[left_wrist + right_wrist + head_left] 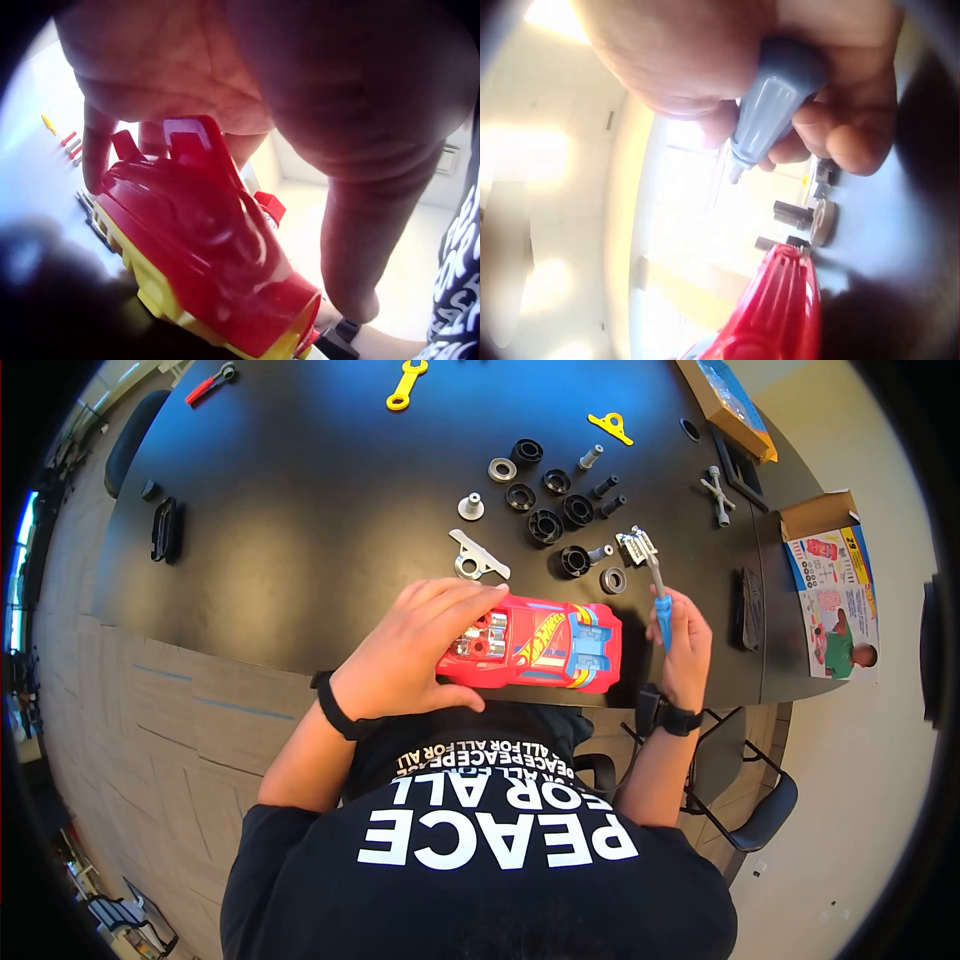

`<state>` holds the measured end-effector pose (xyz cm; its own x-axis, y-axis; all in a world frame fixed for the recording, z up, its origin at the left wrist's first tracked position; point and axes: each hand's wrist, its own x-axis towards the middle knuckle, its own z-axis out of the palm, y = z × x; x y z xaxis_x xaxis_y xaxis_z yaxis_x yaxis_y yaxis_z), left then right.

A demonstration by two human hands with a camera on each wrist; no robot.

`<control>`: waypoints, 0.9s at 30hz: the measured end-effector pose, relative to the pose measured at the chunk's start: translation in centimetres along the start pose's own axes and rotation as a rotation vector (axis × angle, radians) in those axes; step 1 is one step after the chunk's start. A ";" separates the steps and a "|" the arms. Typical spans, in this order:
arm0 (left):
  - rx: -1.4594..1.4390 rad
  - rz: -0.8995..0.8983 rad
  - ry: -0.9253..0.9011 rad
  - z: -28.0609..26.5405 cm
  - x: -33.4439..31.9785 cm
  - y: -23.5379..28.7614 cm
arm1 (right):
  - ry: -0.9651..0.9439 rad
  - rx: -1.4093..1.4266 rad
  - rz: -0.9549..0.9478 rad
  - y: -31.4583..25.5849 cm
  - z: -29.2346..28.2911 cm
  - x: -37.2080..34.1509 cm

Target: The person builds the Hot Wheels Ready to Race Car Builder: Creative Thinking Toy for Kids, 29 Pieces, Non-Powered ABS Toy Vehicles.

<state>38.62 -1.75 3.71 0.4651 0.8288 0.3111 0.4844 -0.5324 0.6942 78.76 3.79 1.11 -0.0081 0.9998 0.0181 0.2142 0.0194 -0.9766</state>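
Observation:
A red toy car with yellow and blue markings lies crosswise at the table's near edge. My left hand holds its left end, palm over the top, fingers reaching across to the far side. The thumb stands out on the near side. In the left wrist view the car's yellow underside shows below the red body. Right of the car, my right hand grips a screwdriver by its blue handle, shaft pointing away from me. The shaft's far end overlaps a chrome part in the head view.
Beyond the car lie several black wheels, grey pegs and a silver bracket-like piece. A yellow wrench and a red-handled tool lie farther off. At right are a grey cross wrench and an open box.

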 end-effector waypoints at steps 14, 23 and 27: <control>0.032 -0.057 -0.076 -1.3 -0.2 -0.7 | 0.004 0.257 0.049 3.6 1.5 -1.3; 0.030 -0.132 -0.061 -3.2 -0.8 -1.0 | 0.116 -0.041 -0.022 1.6 2.3 1.6; 0.120 -0.094 -0.129 -3.2 -0.3 -1.5 | 0.163 -0.292 -0.273 -1.8 4.7 3.4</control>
<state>35.41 -0.69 4.67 0.5010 0.8511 0.1572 0.6112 -0.4766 0.6319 73.77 7.16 1.89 0.0468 0.9449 0.3239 0.4932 0.2602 -0.8301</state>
